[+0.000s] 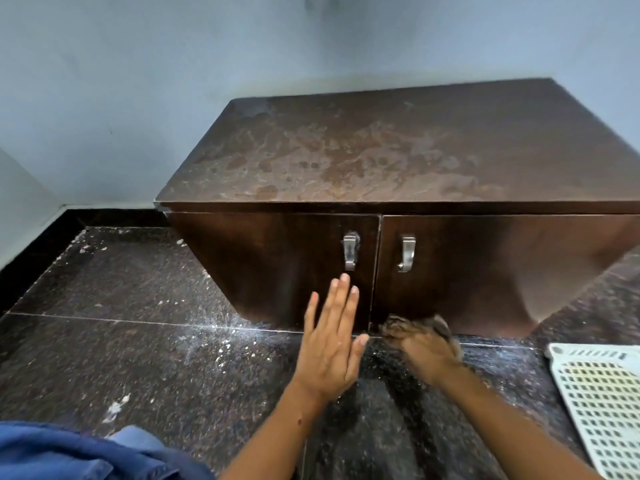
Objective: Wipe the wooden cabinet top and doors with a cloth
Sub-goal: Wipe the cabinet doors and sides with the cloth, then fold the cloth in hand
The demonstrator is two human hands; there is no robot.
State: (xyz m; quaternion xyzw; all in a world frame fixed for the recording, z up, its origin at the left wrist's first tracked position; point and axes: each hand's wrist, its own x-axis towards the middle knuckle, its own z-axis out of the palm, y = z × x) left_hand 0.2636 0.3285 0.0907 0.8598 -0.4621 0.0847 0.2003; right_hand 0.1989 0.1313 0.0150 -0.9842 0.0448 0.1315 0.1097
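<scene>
A low dark wooden cabinet stands against the wall; its top is dusty and streaked. Below are a left door and a right door, each with a metal handle near the middle seam. My left hand is flat and open, fingers together, in front of the left door's lower right corner. My right hand is blurred and grips a crumpled dark cloth at the bottom edge of the right door, close to the seam.
The dark speckled stone floor carries white dust and flecks. A white perforated plastic tray lies on the floor at the right. Blue fabric fills the lower left corner. Pale walls meet at the left.
</scene>
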